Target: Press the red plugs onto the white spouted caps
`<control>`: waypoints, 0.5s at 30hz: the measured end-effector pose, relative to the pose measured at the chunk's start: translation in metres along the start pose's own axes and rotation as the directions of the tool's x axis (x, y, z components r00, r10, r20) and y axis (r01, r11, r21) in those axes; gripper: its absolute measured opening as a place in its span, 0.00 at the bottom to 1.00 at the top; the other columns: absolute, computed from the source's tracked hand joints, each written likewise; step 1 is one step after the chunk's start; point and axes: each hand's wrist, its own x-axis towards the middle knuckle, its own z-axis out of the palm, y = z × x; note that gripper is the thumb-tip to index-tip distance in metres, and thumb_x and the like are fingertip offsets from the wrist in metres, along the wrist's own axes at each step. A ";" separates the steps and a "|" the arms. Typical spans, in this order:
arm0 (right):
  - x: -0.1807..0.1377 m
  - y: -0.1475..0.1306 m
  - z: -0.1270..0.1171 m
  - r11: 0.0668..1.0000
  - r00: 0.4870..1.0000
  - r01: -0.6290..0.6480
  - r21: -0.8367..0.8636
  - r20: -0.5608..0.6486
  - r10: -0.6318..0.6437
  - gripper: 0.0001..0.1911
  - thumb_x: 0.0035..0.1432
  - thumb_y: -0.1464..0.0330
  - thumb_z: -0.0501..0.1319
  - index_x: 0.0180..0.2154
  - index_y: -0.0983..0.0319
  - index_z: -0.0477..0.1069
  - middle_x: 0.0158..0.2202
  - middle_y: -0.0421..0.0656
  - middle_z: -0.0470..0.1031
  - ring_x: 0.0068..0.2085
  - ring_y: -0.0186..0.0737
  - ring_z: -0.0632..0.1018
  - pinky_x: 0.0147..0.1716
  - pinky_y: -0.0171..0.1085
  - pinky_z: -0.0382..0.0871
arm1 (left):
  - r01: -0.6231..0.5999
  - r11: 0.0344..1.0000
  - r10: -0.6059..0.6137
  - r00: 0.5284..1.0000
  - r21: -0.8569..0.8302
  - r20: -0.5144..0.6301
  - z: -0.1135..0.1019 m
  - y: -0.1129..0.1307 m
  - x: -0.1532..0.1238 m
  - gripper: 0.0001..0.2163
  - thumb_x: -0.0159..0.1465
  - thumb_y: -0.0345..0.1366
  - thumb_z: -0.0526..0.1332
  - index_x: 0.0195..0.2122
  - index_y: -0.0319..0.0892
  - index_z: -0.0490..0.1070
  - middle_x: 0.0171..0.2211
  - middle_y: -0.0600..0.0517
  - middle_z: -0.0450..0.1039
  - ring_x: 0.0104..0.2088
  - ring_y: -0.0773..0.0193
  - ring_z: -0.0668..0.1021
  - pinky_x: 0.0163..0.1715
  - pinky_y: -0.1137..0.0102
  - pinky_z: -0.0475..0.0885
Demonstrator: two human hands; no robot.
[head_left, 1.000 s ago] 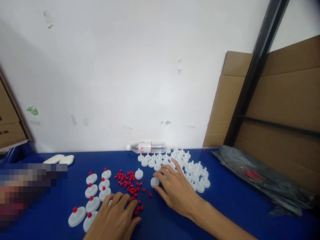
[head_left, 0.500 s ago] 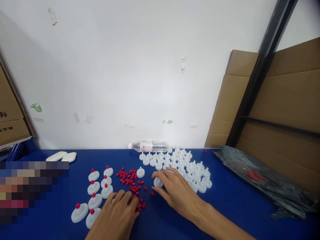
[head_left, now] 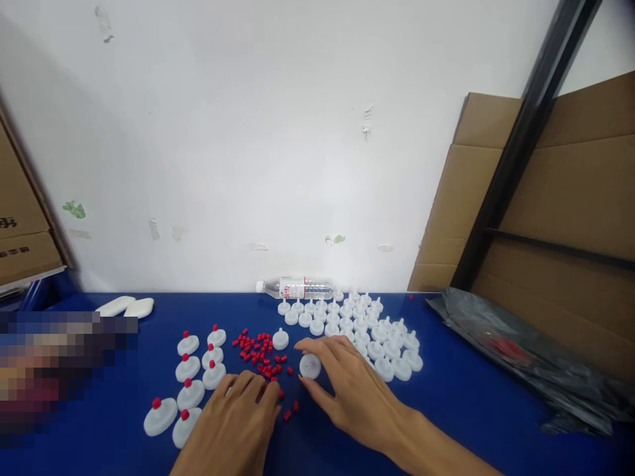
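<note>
My right hand (head_left: 350, 387) pinches a round white plastic piece (head_left: 310, 367) between thumb and fingers, its flat round face turned toward me. My left hand (head_left: 241, 406) is low over the near end of a scatter of small red caps (head_left: 255, 347), fingers curled down; whatever is in its fingertips is hidden. A bit of white shows between its knuckles. To its left stand white discs with red caps on their stems (head_left: 191, 395), in two rough rows. Beyond my right hand are many white discs with bare stems (head_left: 346, 324). One bare-stemmed disc (head_left: 280, 340) sits apart beside the caps.
A clear plastic bottle (head_left: 297, 288) lies along the wall. Two white oval pieces (head_left: 139, 308) are at the back left. Grey plastic sheeting (head_left: 510, 350) lies at the right before cardboard (head_left: 570, 198) and a dark metal post (head_left: 501, 178). A blurred patch covers the left edge.
The white piece in my right hand has tipped so its flat face shows. A few red caps near my left hand have shifted. The view has moved slightly.
</note>
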 end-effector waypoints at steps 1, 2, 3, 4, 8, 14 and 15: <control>0.000 -0.001 -0.001 1.000 1.000 0.020 0.009 -0.005 -0.020 0.24 0.65 0.74 0.59 0.60 0.54 0.58 0.48 0.43 0.74 0.49 0.45 0.75 0.51 0.47 0.70 | -0.012 1.000 0.011 0.998 -0.011 -0.054 -0.003 -0.003 0.000 0.14 0.67 0.25 0.52 0.37 0.46 0.75 0.33 0.51 0.78 0.34 0.55 0.79 0.37 0.62 0.73; 0.000 -0.002 -0.001 0.999 0.999 0.042 0.019 -0.008 -0.042 0.24 0.65 0.74 0.59 0.60 0.55 0.58 0.47 0.43 0.75 0.48 0.44 0.76 0.50 0.47 0.70 | -0.019 1.000 0.017 0.993 -0.021 -0.113 -0.007 -0.005 0.002 0.14 0.69 0.26 0.50 0.37 0.46 0.75 0.32 0.52 0.78 0.32 0.57 0.78 0.35 0.64 0.72; -0.001 -0.004 -0.001 0.997 0.998 0.065 0.030 -0.007 -0.065 0.25 0.65 0.74 0.59 0.60 0.55 0.58 0.46 0.43 0.75 0.47 0.44 0.76 0.50 0.46 0.70 | -0.025 0.999 0.020 0.984 -0.028 -0.175 -0.011 -0.007 0.003 0.15 0.70 0.27 0.49 0.36 0.46 0.75 0.31 0.52 0.78 0.30 0.58 0.78 0.33 0.65 0.72; -0.001 -0.005 -0.002 0.995 0.996 0.088 0.041 -0.001 -0.088 0.25 0.65 0.74 0.59 0.60 0.55 0.58 0.47 0.42 0.76 0.47 0.43 0.76 0.50 0.46 0.69 | -0.031 0.999 0.023 0.972 -0.032 -0.235 -0.015 -0.008 0.005 0.16 0.71 0.28 0.48 0.36 0.46 0.74 0.31 0.53 0.78 0.29 0.59 0.78 0.32 0.66 0.71; -0.001 -0.006 -0.001 0.982 0.982 0.185 0.042 0.035 -0.187 0.21 0.67 0.71 0.59 0.59 0.57 0.58 0.50 0.44 0.76 0.47 0.42 0.76 0.51 0.45 0.68 | -0.056 0.996 0.025 0.922 -0.071 -0.387 -0.022 -0.007 0.014 0.17 0.73 0.29 0.45 0.38 0.46 0.73 0.32 0.53 0.77 0.29 0.62 0.78 0.28 0.70 0.70; -0.002 -0.005 0.001 0.969 0.969 0.249 0.002 -0.010 -0.249 0.22 0.69 0.69 0.58 0.61 0.58 0.56 0.48 0.43 0.77 0.45 0.40 0.77 0.49 0.43 0.68 | -0.035 0.985 -0.032 0.927 -0.172 -0.374 -0.015 0.000 0.011 0.16 0.67 0.22 0.49 0.41 0.48 0.72 0.34 0.54 0.76 0.31 0.63 0.77 0.28 0.71 0.70; -0.001 -0.005 0.000 0.966 0.966 0.258 -0.008 -0.025 -0.258 0.22 0.69 0.69 0.59 0.61 0.58 0.56 0.48 0.43 0.78 0.45 0.39 0.77 0.51 0.43 0.68 | -0.036 0.982 -0.033 0.932 -0.184 -0.360 -0.014 0.000 0.010 0.16 0.66 0.22 0.49 0.41 0.48 0.72 0.34 0.54 0.76 0.32 0.63 0.78 0.30 0.71 0.71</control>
